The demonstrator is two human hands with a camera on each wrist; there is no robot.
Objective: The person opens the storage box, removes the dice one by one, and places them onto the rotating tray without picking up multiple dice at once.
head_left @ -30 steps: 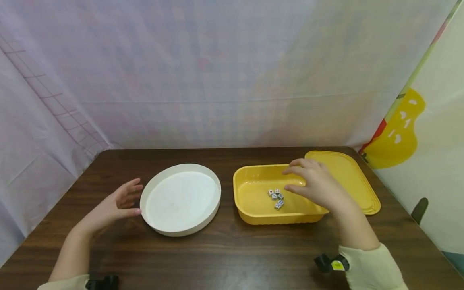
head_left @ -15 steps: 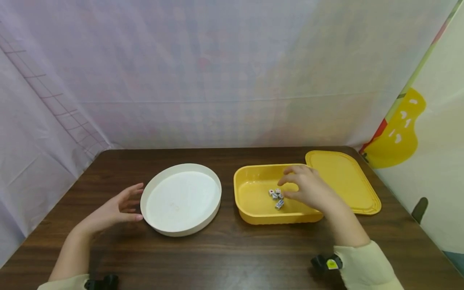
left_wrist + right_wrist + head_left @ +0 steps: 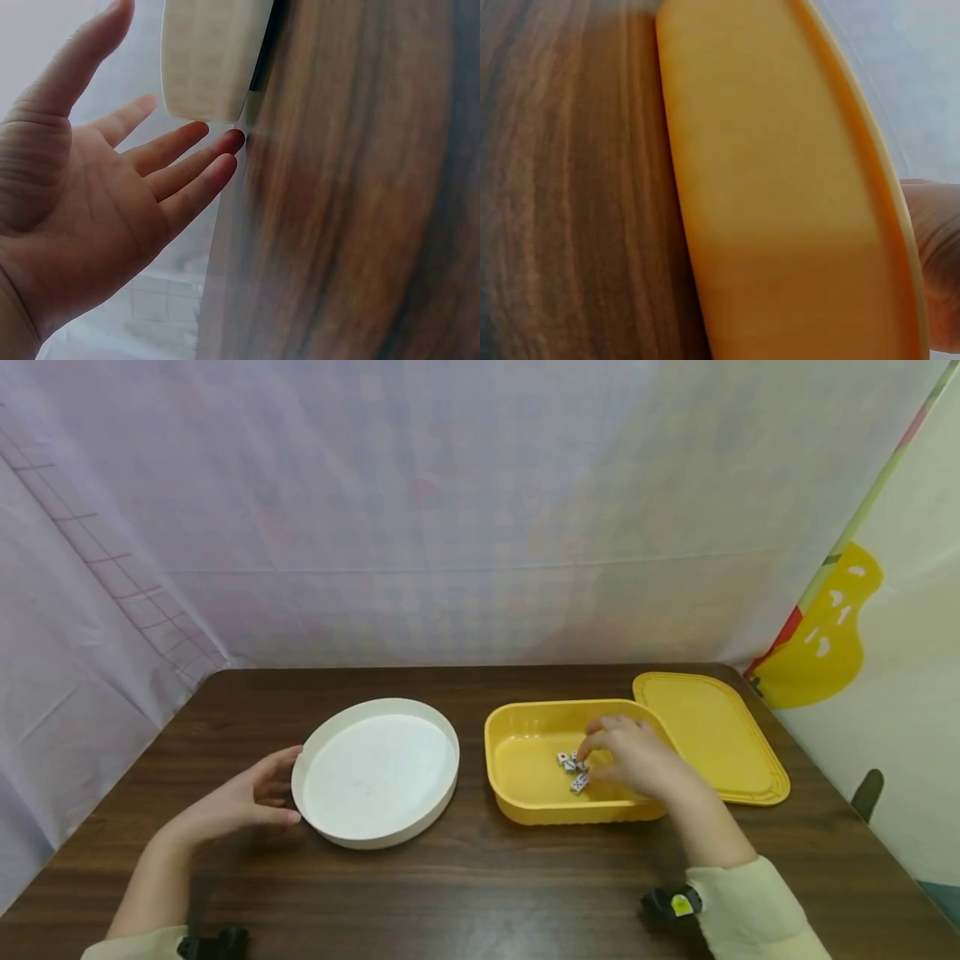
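My right hand (image 3: 633, 756) reaches down inside the yellow plastic box (image 3: 517, 814), its fingers bent downward and spread from the thumb. Its fingertips come right beside several small white dice (image 3: 570, 766) on the box floor and overlap some of them in the head view. In the right wrist view the box wall (image 3: 772, 150) hides most of this hand. Alongside the round white tray (image 3: 375, 777), my left hand (image 3: 243, 797) has its thumb and fingers apart at the left rim. The left wrist view shows its bare palm (image 3: 97, 187), fingertips close to the tray's wall (image 3: 214, 60).
A yellow lid (image 3: 720, 739) lies flat behind and to the right of the box. All of this is on a dark wooden table (image 3: 450, 893). Pale curtains (image 3: 420, 527) hang along the back edge.
My right hand has moved left and lower into the box, toward the dice. The left hand has edged slightly right, closer to the tray's rim. Dice, box and tray look unmoved.
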